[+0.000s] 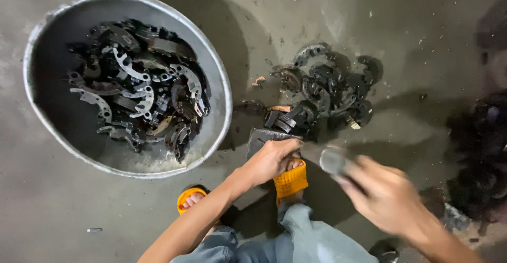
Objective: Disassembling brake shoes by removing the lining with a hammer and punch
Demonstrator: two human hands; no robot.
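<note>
Grey concrete floor (401, 35): metal basin (222, 83) upper left, loose brake shoes (330, 91) piled at centre right, small screw (94, 230) lower left.

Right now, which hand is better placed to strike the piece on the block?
Probably the right hand: it grips the blurred hammer raised beside the dark block. The left hand is pressed down on the block, its fingers occupied.
</note>
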